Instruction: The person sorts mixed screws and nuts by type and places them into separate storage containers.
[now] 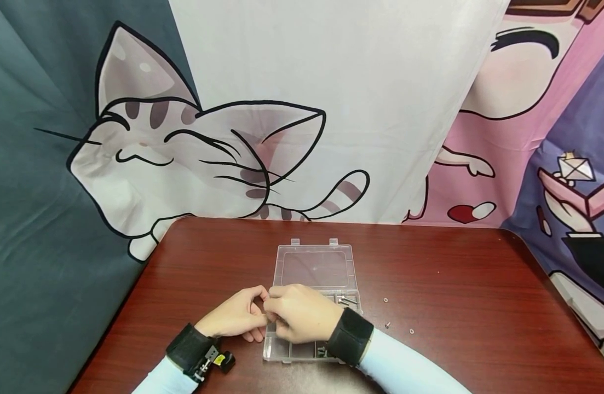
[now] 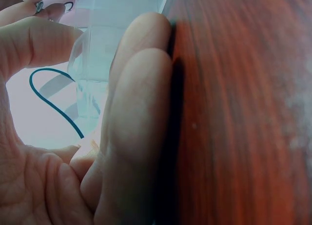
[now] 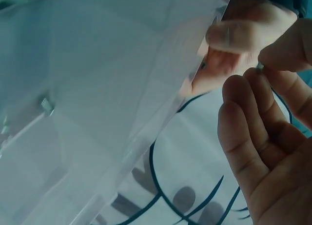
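Between thumb and fingertip my right hand [image 1: 309, 314] pinches a tiny metal piece [image 3: 261, 66]. In the left wrist view this metal piece [image 2: 39, 7] looks ring-shaped, like a small nut or washer. My left hand [image 1: 233, 317] lies at the left side of a clear plastic compartment box [image 1: 288, 355], thumb and index bent and apart, with nothing visible between them. Its other fingers [image 2: 139, 103] rest low beside the tabletop. The box's lid [image 1: 314, 265] is raised away from me. My right hand hides much of the compartments.
Screws [image 1: 348, 301] lie in a back right compartment, and small metal parts [image 1: 322, 350] in a front one. On the brown table [image 1: 208, 257], right of the box, are two tiny rings [image 1: 386, 300] and a short screw [image 1: 387, 325]. Printed cloth [image 1: 380, 82] hangs behind.
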`<action>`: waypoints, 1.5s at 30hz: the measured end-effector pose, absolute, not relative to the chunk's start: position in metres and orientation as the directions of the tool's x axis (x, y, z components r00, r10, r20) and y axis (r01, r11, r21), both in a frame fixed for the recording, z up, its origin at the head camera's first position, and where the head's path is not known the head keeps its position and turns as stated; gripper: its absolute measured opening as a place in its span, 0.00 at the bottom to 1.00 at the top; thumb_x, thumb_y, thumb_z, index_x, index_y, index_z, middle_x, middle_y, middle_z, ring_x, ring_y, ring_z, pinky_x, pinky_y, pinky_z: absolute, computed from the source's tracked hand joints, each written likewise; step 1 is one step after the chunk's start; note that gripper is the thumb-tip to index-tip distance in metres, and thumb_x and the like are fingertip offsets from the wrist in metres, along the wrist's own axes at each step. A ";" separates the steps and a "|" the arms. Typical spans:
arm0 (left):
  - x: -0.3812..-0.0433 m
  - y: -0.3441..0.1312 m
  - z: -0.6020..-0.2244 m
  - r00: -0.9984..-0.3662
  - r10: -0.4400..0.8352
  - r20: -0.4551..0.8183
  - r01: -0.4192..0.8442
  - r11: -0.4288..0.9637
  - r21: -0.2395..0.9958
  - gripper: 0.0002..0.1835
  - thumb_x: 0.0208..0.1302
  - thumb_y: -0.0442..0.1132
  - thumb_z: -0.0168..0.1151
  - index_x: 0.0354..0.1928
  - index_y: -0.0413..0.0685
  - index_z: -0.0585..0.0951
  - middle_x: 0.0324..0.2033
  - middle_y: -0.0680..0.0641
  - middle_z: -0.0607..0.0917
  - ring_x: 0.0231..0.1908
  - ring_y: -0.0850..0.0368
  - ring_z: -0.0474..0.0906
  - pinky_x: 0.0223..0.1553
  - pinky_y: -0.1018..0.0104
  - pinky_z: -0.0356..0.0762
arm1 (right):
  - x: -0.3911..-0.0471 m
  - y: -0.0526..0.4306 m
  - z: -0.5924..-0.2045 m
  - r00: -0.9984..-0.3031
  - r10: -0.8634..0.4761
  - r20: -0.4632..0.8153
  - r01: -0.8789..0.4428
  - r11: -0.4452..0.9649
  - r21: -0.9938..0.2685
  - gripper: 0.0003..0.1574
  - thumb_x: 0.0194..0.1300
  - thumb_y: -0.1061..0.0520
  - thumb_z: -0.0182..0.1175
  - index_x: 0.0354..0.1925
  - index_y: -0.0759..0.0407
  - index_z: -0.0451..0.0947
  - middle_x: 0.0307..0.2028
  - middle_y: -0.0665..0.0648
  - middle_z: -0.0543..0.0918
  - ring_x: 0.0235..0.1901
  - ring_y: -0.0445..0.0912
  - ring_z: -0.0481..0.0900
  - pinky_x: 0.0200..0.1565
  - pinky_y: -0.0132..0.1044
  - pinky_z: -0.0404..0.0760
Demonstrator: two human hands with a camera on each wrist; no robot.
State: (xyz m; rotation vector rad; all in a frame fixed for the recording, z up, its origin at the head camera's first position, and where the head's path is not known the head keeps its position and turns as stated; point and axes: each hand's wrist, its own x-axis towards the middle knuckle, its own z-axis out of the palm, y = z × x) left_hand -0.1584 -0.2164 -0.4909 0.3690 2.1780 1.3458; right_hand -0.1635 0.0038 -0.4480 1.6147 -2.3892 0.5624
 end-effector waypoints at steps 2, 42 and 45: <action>-0.159 -0.217 -0.491 -0.811 0.498 -0.307 -0.056 0.455 0.889 0.24 0.63 0.49 0.65 0.49 0.41 0.68 0.20 0.41 0.84 0.21 0.46 0.84 0.21 0.52 0.81 | -0.163 0.000 -0.449 -0.373 -0.853 0.365 -0.927 0.327 -0.184 0.11 0.44 0.60 0.61 0.25 0.46 0.70 0.28 0.41 0.67 0.25 0.30 0.63 0.30 0.20 0.64; -0.157 -0.214 -0.490 -0.814 0.489 -0.314 -0.063 0.463 0.884 0.21 0.62 0.41 0.64 0.50 0.37 0.69 0.20 0.41 0.84 0.21 0.47 0.84 0.20 0.54 0.81 | -0.167 0.122 -0.454 -0.626 -0.764 0.153 -0.778 0.602 -0.179 0.64 0.55 0.20 0.57 0.77 0.54 0.58 0.78 0.59 0.53 0.76 0.55 0.49 0.73 0.52 0.50; -0.157 -0.215 -0.490 -0.816 0.486 -0.313 -0.062 0.465 0.883 0.20 0.62 0.42 0.64 0.49 0.38 0.70 0.21 0.41 0.84 0.21 0.47 0.84 0.20 0.54 0.81 | -0.170 0.147 -0.461 -0.649 -0.737 0.190 -0.760 0.619 -0.199 0.60 0.57 0.23 0.58 0.74 0.57 0.63 0.76 0.60 0.58 0.75 0.56 0.54 0.71 0.55 0.56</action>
